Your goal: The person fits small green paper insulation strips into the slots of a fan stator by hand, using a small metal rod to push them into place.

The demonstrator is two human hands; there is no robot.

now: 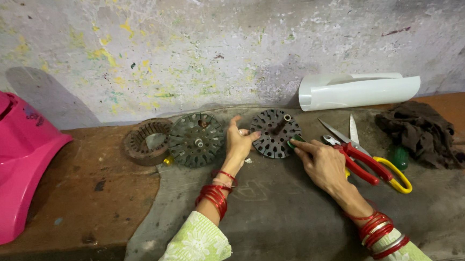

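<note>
Status check, head view. Both of my hands are on the slotted metal disc (276, 134), which sits tilted on the grey cloth (281, 219) spread over the counter (91, 193), near its back edge by the paint-flecked wall (227, 39).

Left hand (238, 142): fingers curled loosely round the disc's left rim, thumb up, steadying it. Not a full clamp, more a pinch at the edge.

Right hand (323, 162): fingers extended to the disc's right rim, and a small green piece (296, 139) shows at the fingertips. I cannot tell whether it's gripped or just touched.

Progress, my judgement: work on this disc looks mid-way. The slots appear bare, w/ no wire or lining that I can make out, so whatever goes into them seems not yet done. A second slotted disc (196, 139) lies flat to the left, apart from my hands, also bare. The rusty ring (146, 141) beside it is untouched.

Tools idle: scissors (371, 162) w/ red and yellow handles lie just right of my right hand, blades open. White rolled sheet (356, 89) rests against the wall, appears uncut. Dark rag (421, 132) at far right. Pink plastic casing (8, 160) at far left.
</note>
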